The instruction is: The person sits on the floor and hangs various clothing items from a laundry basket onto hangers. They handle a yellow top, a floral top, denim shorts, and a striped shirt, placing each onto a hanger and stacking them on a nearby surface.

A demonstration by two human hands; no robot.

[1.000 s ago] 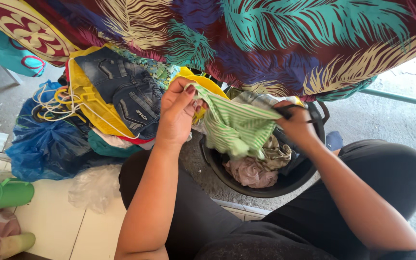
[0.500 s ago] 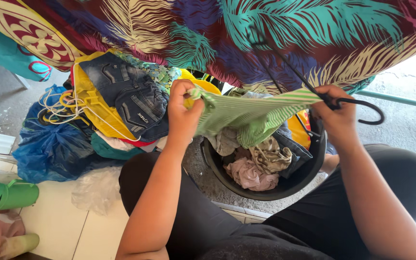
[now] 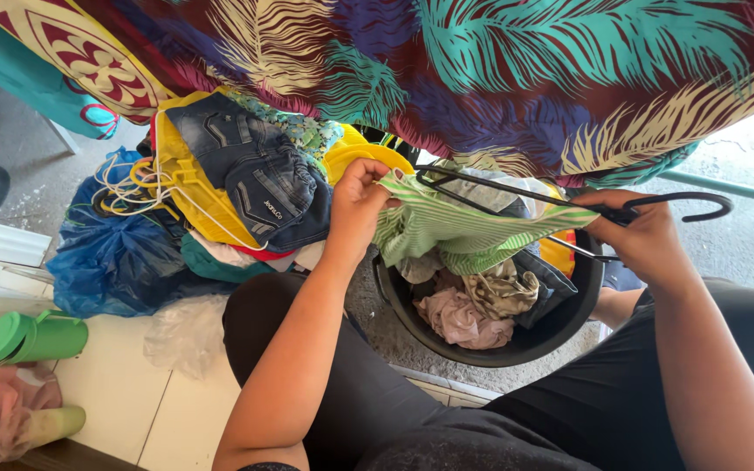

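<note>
My left hand [image 3: 358, 205] pinches one end of a green-and-white striped garment [image 3: 464, 234], stretched out over a black bucket [image 3: 517, 347]. My right hand [image 3: 647, 231] grips the neck of a black wire hanger [image 3: 560, 202] together with the garment's other end; the hanger's arm lies along the cloth and its hook points right. Inside the bucket lie crumpled clothes, pink and beige [image 3: 473, 310]. My legs in black trousers frame the bucket from below.
A large leaf-patterned cloth [image 3: 499, 78] hangs overhead. To the left lie a denim piece [image 3: 255, 179] on yellow fabric, white hangers [image 3: 133, 179], a blue plastic bag [image 3: 106, 257] and a green bottle [image 3: 32, 337] on white tiles. Grey concrete lies at the right.
The striped garment went from bunched between my hands to spread out. My right hand moved right and lifted, bringing the black hanger into view along the cloth.
</note>
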